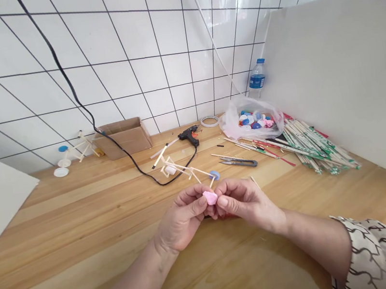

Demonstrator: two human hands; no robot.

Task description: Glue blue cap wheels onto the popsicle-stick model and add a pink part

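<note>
A small pink lump (210,198), soft-looking and uneven, is pinched between the fingertips of both hands. My left hand (189,211) grips its left side with thumb and forefinger. On the other side, the thumb and fingers of my right hand (244,202) close on its right edge. Just beyond the hands stands a thin stick frame (184,168) with a blue bottle cap (214,175) at its near end. Whether the frame touches my fingers cannot be seen.
A black glue gun (189,137), its cord trailing left, lies behind the frame. Grey thread snips (238,161), a tape roll (209,121), a bag of bottle caps (253,118) and wrapped sticks (319,144) lie rightward. A cardboard box (124,138) and another stick frame (77,150) stand back left.
</note>
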